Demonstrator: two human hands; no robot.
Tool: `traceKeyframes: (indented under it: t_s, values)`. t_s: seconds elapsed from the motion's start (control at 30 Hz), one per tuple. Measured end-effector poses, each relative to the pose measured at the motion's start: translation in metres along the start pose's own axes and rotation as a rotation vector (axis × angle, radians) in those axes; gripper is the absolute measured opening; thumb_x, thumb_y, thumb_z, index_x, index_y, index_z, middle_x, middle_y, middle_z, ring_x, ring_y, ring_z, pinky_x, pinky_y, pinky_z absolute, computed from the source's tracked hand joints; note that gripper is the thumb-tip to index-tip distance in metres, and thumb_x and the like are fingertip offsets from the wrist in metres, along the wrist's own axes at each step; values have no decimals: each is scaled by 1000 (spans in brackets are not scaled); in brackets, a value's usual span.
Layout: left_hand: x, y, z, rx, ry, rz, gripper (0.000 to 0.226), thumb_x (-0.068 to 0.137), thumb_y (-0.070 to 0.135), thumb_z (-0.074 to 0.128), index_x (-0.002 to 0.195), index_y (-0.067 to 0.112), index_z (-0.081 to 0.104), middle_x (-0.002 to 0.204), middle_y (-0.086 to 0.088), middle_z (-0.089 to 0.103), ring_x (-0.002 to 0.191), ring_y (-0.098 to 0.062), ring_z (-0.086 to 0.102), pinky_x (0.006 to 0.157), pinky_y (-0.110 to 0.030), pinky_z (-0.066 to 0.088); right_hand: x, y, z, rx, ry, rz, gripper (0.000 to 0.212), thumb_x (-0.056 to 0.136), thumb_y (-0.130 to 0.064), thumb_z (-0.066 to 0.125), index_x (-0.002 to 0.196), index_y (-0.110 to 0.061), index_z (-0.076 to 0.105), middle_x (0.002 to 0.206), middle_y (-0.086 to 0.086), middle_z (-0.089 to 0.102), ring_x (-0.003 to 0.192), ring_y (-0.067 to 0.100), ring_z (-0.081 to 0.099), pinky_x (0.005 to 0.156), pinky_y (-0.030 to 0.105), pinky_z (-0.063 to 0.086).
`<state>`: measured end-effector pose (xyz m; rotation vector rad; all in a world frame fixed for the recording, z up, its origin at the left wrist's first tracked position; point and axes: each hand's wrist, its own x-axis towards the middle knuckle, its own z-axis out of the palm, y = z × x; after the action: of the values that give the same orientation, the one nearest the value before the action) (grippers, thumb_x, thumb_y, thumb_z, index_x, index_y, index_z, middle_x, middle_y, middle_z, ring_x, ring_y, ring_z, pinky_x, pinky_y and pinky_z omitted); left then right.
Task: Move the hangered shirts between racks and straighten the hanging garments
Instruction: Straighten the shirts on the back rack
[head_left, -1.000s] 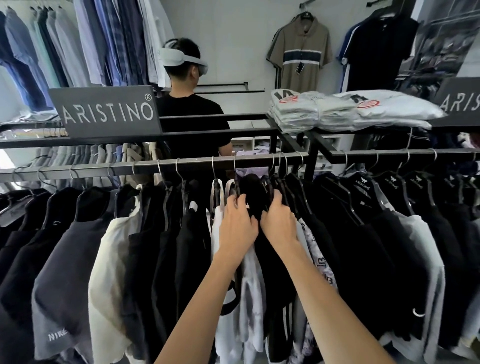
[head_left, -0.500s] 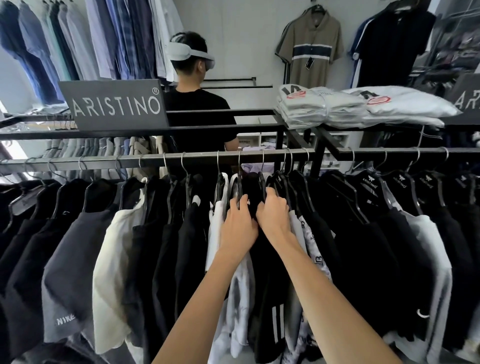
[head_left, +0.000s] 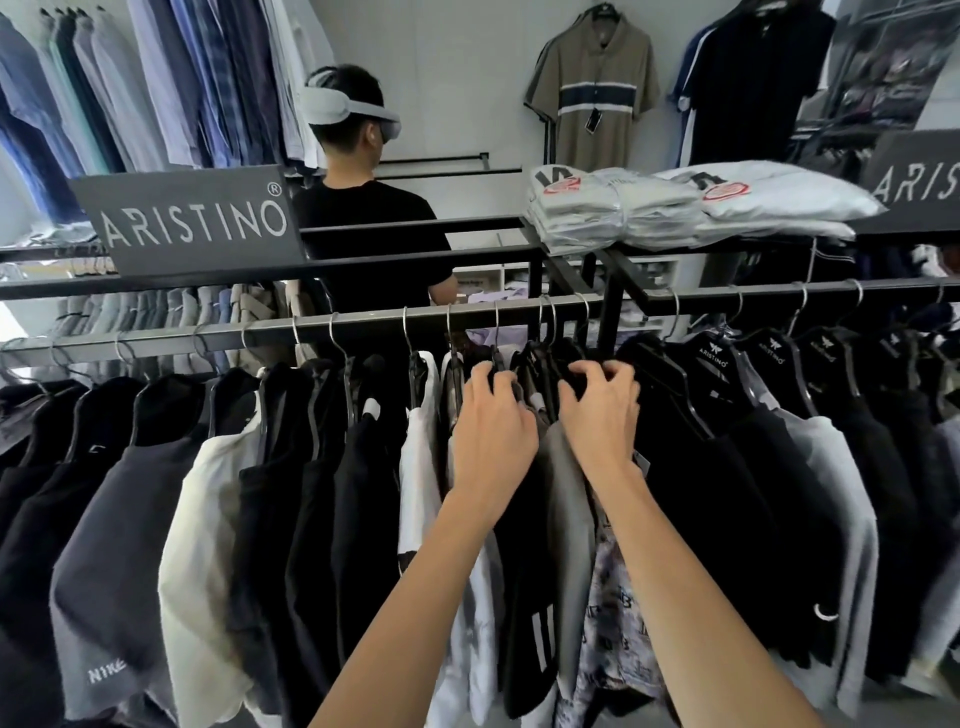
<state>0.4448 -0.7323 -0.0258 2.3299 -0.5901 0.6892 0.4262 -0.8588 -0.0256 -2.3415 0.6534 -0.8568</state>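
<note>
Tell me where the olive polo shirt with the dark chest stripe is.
The olive polo shirt with the dark chest stripe hangs on the white back wall, upper right of centre, above the stack of folded white shirts.

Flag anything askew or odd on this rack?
Mostly tidy. The hangers bunch tightly by the post, between the left hand and right hand, while those to the left hang evenly spaced along the rail. The folded shirts on top sit neatly. No damage visible.

Metal rack rail (head_left: 363, 325) carries hangered shirts (head_left: 332, 499); upper shelf (head_left: 415, 260) bears folded shirts (head_left: 623, 213), sign (head_left: 192, 226).
</note>
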Motion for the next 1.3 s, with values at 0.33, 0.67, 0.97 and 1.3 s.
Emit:
traceKeyframes:
  t_s: [0.33, 0.67, 0.97, 1.3]
  values:
    - [2, 31, 39, -107, -191, -52, 26, 95, 11, 49, 120, 5, 49, 114, -14, 57, 100, -34, 59, 74, -37, 44, 14, 17, -4, -233, -351, -11, 34, 97, -36, 61, 127, -20, 65, 122, 14, 60, 114, 39, 61, 88, 44, 49]
    - [20, 43, 53, 217, -316, -216, 67, 102, 44, 42, 144, -8, 33, 119, -23, 64, 110, -41, 62, 85, -44, 49, 23, 21, -20, -236, -202, -1, 38, 102, -37, 53, 105, -4, 71, 109, 18, 69, 106, 41, 65, 84, 43, 52]
    - [21, 55, 73, -11, -229, -236, 25, 92, 16, 49, 106, -4, 51, 96, -24, 66, 95, -44, 61, 67, -37, 33, 19, 44, -38, -155, -183, 20, 40, 102, -40, 55, 96, -4, 72, 103, 15, 69, 100, 40, 67, 76, 38, 48]
    - [14, 54, 71, -91, -163, -224, 18, 94, 15, 47, 100, -1, 50, 71, -11, 57, 76, -38, 59, 63, -35, 29, 14, 47, -34, -76, -209, 45, 41, 99, -40, 59, 67, -15, 54, 86, 13, 70, 88, 38, 68, 75, 42, 55]
